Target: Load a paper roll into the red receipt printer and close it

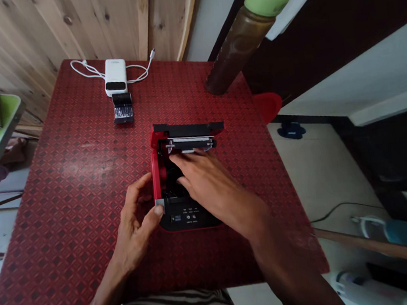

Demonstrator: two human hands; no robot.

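Observation:
A red and black printer [188,208], likely a label printer, sits on the table with its lid [189,128] raised. A roller [191,144] shows under the lid. My left hand [135,219] holds the printer's left side, its thumb on the grey front corner and its fingers along the red wall. Over the dark compartment [167,176] is my right hand [210,181], reaching in from the right. Its thumb and index finger are apart, and I see nothing between them. The other fingertips are hidden, along with much of the compartment.
A white power bank [115,74] with a white cable lies at the table's back, a small black and silver piece [122,109] before it. A brown bottle with a green cap [238,41] stands back right. The red-patterned table [87,224] meets a wooden wall [64,26].

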